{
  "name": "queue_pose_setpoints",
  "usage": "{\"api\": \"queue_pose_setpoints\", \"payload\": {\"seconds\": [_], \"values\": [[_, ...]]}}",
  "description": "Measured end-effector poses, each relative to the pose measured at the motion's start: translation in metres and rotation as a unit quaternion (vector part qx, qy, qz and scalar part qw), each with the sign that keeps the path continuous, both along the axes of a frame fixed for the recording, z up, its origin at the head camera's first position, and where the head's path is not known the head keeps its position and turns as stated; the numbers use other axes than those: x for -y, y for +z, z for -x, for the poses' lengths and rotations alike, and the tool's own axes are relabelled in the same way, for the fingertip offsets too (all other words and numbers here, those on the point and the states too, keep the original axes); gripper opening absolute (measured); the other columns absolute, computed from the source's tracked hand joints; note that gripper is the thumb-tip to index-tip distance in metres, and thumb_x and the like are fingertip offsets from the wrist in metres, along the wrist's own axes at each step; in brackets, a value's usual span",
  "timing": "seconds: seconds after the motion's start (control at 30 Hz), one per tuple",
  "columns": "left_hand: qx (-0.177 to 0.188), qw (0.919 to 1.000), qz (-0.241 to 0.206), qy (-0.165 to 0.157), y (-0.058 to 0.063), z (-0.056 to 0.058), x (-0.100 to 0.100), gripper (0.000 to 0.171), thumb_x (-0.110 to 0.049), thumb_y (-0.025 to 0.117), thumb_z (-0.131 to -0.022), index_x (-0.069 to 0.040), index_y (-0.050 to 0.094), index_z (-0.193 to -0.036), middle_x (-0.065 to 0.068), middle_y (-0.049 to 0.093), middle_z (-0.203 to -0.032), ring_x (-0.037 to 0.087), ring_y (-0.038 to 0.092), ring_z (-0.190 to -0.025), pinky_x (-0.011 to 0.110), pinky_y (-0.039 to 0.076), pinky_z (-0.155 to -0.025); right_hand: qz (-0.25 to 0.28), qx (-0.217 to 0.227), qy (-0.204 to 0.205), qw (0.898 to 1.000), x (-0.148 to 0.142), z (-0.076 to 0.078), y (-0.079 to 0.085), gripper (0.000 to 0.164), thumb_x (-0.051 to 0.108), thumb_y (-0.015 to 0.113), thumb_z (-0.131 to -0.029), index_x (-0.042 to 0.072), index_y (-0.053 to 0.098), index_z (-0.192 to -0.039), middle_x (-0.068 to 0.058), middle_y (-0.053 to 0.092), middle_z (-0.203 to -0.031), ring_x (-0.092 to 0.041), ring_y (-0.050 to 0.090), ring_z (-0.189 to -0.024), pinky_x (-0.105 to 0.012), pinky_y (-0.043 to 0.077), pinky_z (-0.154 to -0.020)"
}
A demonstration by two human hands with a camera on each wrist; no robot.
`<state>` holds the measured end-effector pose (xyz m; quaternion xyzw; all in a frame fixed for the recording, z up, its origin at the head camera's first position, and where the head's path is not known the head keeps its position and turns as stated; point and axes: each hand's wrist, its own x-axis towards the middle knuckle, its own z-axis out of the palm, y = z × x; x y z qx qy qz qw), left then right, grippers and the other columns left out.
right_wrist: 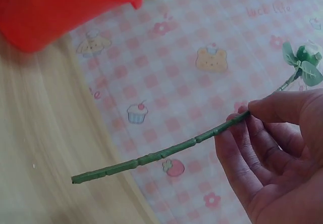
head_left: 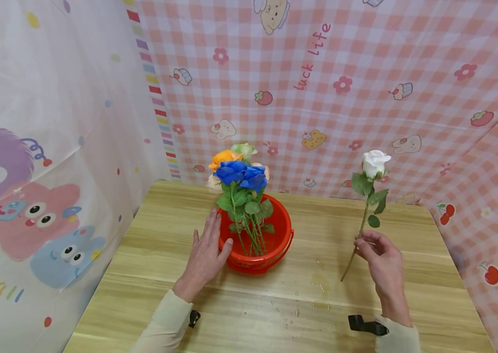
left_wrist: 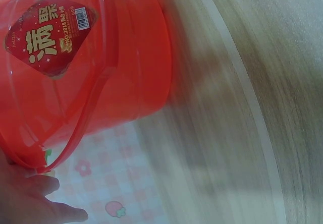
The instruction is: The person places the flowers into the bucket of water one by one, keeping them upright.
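A white rose (head_left: pixel 375 164) with green leaves is held upright, slightly tilted, above the right part of the table; my right hand (head_left: pixel 383 259) pinches its stem between thumb and fingers. In the right wrist view the green stem (right_wrist: pixel 161 155) sticks out past the fingertips, its cut end free. A red bucket (head_left: pixel 280 218) stands left of it, holding several roses: blue roses (head_left: pixel 232 172), an orange rose (head_left: pixel 225 159) and paler ones partly hidden behind. My left hand (head_left: pixel 206 255) rests against the bucket's left rim, fingers extended.
The wooden table (head_left: pixel 143 294) has small water drops (head_left: pixel 297 312) on its front middle. A pink checked cloth (head_left: pixel 363 44) hangs along the back and right, a white cartoon cloth (head_left: pixel 90 59) on the left. The bucket's red handle (left_wrist: pixel 83 123) hangs down its side.
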<state>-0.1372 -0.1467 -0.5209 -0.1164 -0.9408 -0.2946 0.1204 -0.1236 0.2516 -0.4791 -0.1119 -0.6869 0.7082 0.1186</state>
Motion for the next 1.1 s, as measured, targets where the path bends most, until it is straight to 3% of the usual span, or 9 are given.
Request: {"api": "queue_pose_setpoints", "payload": {"seconds": [0.37, 1.1], "values": [[0.013, 0.9999, -0.005, -0.001, 0.001, -0.001, 0.001, 0.071, -0.033, 0.05, -0.106, 0.002, 0.024, -0.163, 0.014, 0.015, -0.172, 0.037, 0.022, -0.156, 0.077, 0.015, -0.114, 0.045, -0.046, -0.009, 0.998, 0.024, 0.002, 0.012, 0.017, -0.01, 0.064, -0.095, -0.011, 0.062, -0.113, -0.001, 0.074, -0.092, -0.01, 0.073, -0.083, -0.022, 0.06, -0.074], [0.004, 1.0, 0.0, 0.0, 0.001, 0.0, 0.001, 0.07, -0.028, 0.055, -0.105, 0.002, 0.027, -0.162, 0.014, 0.017, -0.172, 0.04, 0.026, -0.154, 0.078, 0.019, -0.113, 0.041, -0.098, 0.019, 0.994, 0.063, 0.002, 0.041, 0.018, -0.008, 0.066, -0.095, -0.012, 0.063, -0.113, -0.007, 0.072, -0.099, -0.015, 0.073, -0.091, -0.026, 0.06, -0.081]]}}
